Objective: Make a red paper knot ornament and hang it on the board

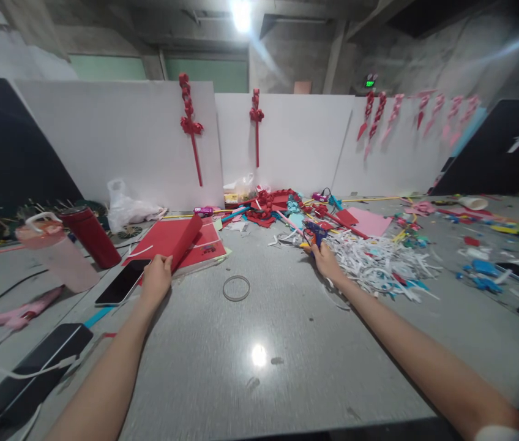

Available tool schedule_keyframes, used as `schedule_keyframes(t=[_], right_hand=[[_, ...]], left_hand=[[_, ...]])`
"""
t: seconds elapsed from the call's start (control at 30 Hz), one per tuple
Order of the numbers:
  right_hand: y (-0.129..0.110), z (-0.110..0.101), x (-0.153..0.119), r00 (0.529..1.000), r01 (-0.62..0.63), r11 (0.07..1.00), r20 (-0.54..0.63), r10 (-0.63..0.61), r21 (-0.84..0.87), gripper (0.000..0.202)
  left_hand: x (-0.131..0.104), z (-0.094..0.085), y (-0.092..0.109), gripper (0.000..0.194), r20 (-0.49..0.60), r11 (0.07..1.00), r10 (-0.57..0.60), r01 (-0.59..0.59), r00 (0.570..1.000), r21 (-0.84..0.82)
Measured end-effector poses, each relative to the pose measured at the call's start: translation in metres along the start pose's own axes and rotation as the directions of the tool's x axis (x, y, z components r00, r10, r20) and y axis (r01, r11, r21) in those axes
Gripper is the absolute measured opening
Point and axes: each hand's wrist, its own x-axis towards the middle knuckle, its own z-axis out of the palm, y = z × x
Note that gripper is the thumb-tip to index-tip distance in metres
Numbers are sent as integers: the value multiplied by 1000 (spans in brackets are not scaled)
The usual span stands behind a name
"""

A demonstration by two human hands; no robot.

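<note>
My left hand (156, 277) is closed on the near edge of a sheet of red paper (188, 242), which is curled up off the red stack (156, 236) beneath it. A phone (123, 283) lies just left of that hand. My right hand (326, 262) is closed around a dark blue glue gun (316, 231) with an orange part, its grip mostly hidden by my fingers. White paper shreds (379, 263) heap up beside my right hand. On the table between both hands lies a thin ring (236, 288).
A red tumbler (90, 237), a pale pink bottle (60, 254), a pink glue gun (23, 311) and a black power bank-like block (34, 370) stand or lie at left. Red and teal scraps (266, 208) pile up behind. Red paper chains (190, 125) hang on white panels.
</note>
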Motion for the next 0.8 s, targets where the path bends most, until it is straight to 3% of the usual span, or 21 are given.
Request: schedule_keyframes(t=[0.37,0.53,0.8], right_hand=[[2,-1,1,999,5,993,-31,-8,-122,41],[3,1,2,1000,15,980,-12,-17,-197,42],[2,7,2,997,80,956,39,-72,-284,34]], left_hand=[[-7,0,11,44,103,989,125,-132,987,70],[-10,3,14,39,142,986,161,-165,977,22],[-12,8,13,46,151,975,220,-221,964,-11]])
